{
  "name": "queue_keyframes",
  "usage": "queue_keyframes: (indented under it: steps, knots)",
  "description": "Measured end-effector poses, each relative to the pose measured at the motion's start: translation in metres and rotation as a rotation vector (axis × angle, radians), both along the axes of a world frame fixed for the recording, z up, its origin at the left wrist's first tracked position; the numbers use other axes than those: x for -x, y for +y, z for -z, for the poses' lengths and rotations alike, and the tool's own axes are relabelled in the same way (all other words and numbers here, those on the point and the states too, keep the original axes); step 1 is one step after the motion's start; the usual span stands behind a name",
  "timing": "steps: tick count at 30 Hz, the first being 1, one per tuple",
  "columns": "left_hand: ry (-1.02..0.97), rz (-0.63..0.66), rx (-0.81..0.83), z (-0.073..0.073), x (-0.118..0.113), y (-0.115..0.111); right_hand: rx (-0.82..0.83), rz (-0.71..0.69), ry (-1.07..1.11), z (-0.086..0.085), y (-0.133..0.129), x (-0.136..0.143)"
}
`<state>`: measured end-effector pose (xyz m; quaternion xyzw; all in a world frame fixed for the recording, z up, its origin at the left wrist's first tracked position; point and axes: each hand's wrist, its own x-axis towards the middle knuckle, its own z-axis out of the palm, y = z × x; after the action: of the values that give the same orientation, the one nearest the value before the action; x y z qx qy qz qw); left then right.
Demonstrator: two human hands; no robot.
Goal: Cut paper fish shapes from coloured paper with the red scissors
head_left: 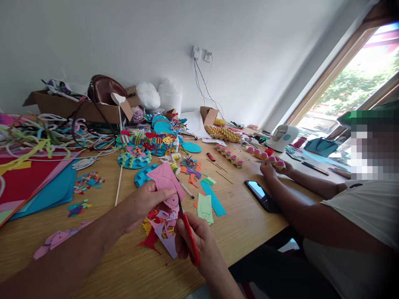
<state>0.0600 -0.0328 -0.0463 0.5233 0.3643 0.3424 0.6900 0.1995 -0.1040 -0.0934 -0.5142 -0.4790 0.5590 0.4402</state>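
A pink foam sheet [165, 177] with a fish outline drawn on it is pinched between the thumb and fingers of my left hand [146, 203]. My right hand [195, 236] grips the red-handled scissors [190, 238], whose blades meet the sheet's right edge. Beneath both hands lie red, yellow and purple scraps [166, 241]. Just right of them rests a green piece [205, 208] with a drawn fish, beside a blue strip [214, 199]. A pen [185, 187] lies behind the sheet. Pink fish shapes [59, 238] are partly hidden by my left forearm.
On the right, a person [352, 207] holds a painted egg-carton strip [277, 161] near a phone [260, 193]. Coloured sheets [46, 195] and a white stick [118, 185] are at left. Decorated blue discs [134, 160], a cardboard box [59, 106] and cords stand farther back.
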Motion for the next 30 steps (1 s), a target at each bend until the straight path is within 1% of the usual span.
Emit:
queue_keyframes:
  steps: [2, 5, 10, 14, 24, 30]
  knots:
    - [0.010, 0.000, -0.004, 0.000, 0.000, 0.000, 0.003, 0.010, -0.004, 0.001, 0.001, 0.001]
    - [0.012, 0.037, 0.013, 0.002, 0.000, -0.002, -0.012, 0.023, 0.017, 0.005, 0.002, 0.002]
    - [-0.006, 0.073, 0.030, 0.004, 0.000, -0.001, -0.039, 0.007, 0.069, 0.011, 0.004, 0.001]
    - [-0.012, 0.092, 0.025, 0.003, 0.000, -0.001, -0.040, -0.003, 0.068, 0.011, 0.003, 0.001]
    - [-0.010, 0.075, 0.020, 0.002, 0.001, -0.001, -0.041, -0.006, 0.055, 0.011, 0.003, 0.001]
    - [-0.019, 0.084, 0.038, 0.001, 0.000, 0.000, 0.000, 0.018, 0.024, 0.012, 0.003, 0.000]
